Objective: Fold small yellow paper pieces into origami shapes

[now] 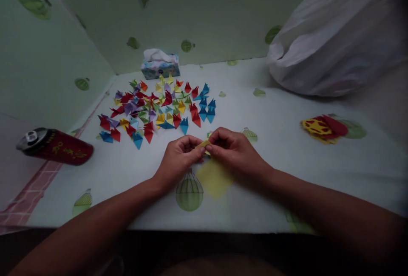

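Observation:
Between both hands, over the middle of the table, is a small folded piece of yellow paper [204, 145]. My left hand [180, 157] pinches its left end between thumb and fingers. From the other side, my right hand [234, 150] pinches the right end, thumb on top. Flat on the table just below my hands lies a yellow paper sheet [216, 178], partly covered by my right hand. Beyond my hands spreads a group of folded paper cranes [149, 106] in red, blue, yellow, green and purple.
A dark red drink can [60, 145] stands at the left edge. The tissue box [160, 66] sits behind the cranes. A large white plastic bag [331, 42] bulges at the back right. Nearer, red and yellow cut-out pieces [323, 128] lie on the patterned tablecloth [255, 208].

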Action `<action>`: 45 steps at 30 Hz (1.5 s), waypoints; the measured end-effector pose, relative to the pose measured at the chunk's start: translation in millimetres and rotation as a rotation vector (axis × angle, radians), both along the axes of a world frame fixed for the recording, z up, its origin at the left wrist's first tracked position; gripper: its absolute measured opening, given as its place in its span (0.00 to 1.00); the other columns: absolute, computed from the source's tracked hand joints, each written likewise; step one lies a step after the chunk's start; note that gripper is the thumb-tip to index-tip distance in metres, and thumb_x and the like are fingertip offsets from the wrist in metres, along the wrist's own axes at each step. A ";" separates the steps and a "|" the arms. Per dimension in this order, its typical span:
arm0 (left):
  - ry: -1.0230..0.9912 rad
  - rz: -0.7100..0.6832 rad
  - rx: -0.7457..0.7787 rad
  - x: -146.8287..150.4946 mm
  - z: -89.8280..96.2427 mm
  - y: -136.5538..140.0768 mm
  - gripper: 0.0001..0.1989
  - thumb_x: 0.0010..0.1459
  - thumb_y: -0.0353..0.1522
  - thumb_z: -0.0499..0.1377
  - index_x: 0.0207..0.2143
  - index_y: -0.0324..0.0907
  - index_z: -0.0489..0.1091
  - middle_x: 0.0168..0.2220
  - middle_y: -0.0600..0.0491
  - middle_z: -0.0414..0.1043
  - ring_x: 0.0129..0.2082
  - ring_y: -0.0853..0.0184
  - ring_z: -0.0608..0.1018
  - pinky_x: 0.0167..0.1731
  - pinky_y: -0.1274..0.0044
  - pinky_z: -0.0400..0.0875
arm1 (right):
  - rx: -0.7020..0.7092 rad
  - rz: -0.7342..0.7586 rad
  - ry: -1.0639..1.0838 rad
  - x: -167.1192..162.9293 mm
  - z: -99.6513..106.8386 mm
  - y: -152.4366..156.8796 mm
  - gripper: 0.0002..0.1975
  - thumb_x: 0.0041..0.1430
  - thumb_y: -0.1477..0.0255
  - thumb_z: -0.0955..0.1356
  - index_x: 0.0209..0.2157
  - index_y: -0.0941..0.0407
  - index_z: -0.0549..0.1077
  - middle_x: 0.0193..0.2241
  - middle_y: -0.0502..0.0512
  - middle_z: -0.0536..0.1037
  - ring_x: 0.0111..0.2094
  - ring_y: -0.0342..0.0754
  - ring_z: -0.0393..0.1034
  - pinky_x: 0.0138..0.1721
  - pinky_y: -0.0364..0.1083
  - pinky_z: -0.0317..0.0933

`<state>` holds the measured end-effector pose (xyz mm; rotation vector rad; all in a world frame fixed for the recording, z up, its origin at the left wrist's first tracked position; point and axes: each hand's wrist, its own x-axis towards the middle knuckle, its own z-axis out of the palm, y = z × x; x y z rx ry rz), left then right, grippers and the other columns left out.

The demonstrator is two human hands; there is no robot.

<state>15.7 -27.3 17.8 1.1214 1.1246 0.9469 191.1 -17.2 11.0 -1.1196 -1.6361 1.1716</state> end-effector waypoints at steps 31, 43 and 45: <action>0.043 -0.014 0.100 -1.3 5.3 0.8 0.07 0.51 0.32 0.66 0.32 0.38 0.75 0.27 0.54 0.75 0.27 0.71 0.76 0.31 0.79 0.70 | -0.160 0.079 0.173 -0.6 2.1 -2.6 0.12 0.56 0.65 0.72 0.28 0.55 0.67 0.22 0.46 0.67 0.24 0.42 0.60 0.25 0.43 0.53; 0.057 -0.019 0.019 -1.5 7.6 1.6 0.08 0.50 0.32 0.66 0.32 0.38 0.74 0.24 0.55 0.74 0.24 0.72 0.75 0.28 0.80 0.69 | 0.051 0.058 0.104 -0.2 5.2 -2.8 0.02 0.57 0.74 0.68 0.30 0.55 0.71 0.29 0.50 0.71 0.31 0.44 0.64 0.34 0.45 0.57; 0.046 -0.017 0.018 -1.9 7.5 1.8 0.08 0.50 0.32 0.66 0.32 0.38 0.73 0.24 0.55 0.74 0.24 0.72 0.75 0.29 0.80 0.69 | 0.048 0.053 0.128 -0.1 4.6 -2.7 0.02 0.57 0.74 0.68 0.30 0.55 0.71 0.29 0.50 0.71 0.31 0.44 0.64 0.34 0.45 0.57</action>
